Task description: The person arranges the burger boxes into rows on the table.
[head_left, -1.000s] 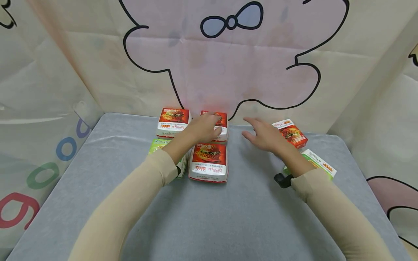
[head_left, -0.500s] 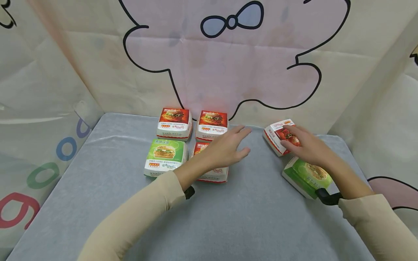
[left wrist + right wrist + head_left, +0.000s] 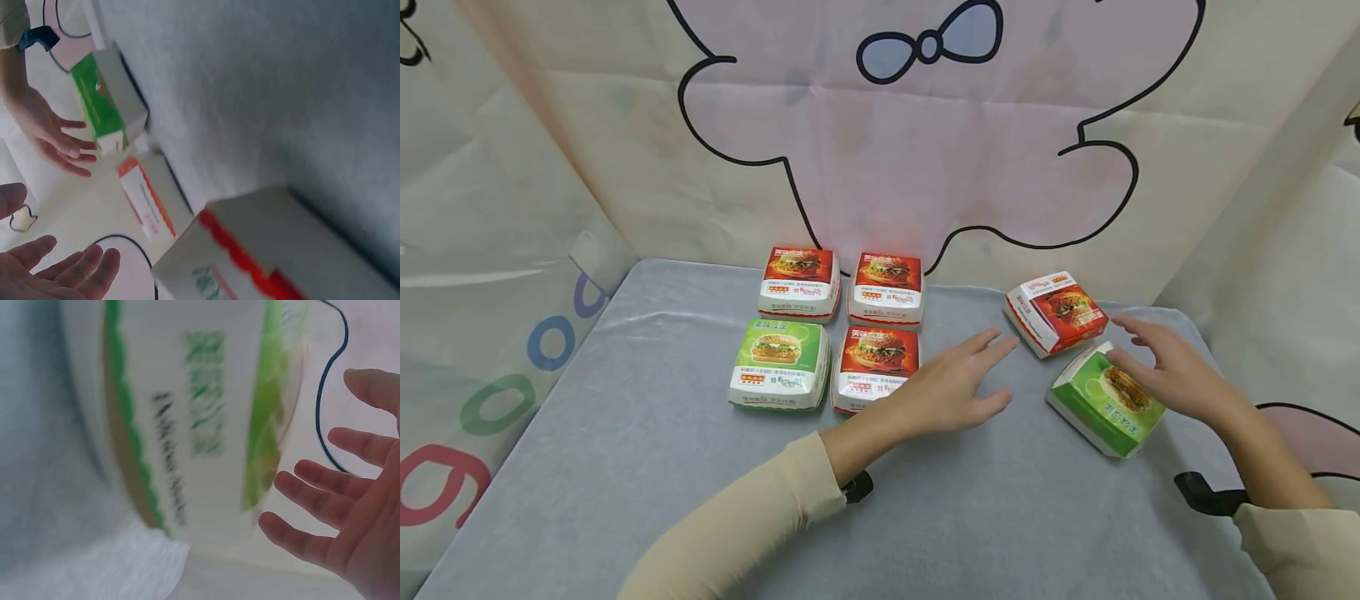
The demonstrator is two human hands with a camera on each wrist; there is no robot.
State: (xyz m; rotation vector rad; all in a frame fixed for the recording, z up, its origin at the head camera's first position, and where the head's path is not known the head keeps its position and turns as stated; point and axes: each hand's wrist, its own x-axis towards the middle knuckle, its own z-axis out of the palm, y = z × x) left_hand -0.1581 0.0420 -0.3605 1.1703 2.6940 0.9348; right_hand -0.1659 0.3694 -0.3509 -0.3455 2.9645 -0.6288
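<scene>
Several cardboard burger boxes stand on the table. My left hand point(image 3: 953, 387), fingers spread, hovers just right of the front red burger box point(image 3: 880, 358) and holds nothing. To its left sits a green burger box point(image 3: 778, 362); behind these are two more red ones, a back-left box point(image 3: 800, 282) and a back-middle box point(image 3: 886, 287). At the right, my right hand point(image 3: 1180, 371) is over the far edge of a tilted green burger box point(image 3: 1108, 400), fingers extended and gripping nothing. A turned red burger box point(image 3: 1056, 312) lies behind that one.
Grey cloth covers the table point(image 3: 970, 517). A printed curtain point(image 3: 910, 167) hangs right behind the back boxes, with further sheets at the left point(image 3: 490, 275) and right sides. A black strap point(image 3: 1210, 496) is on the right wrist.
My left hand has moved from the back-middle box rightward and toward the body. My right hand has passed over the turned red box to the right-hand green box. The boxes stay put.
</scene>
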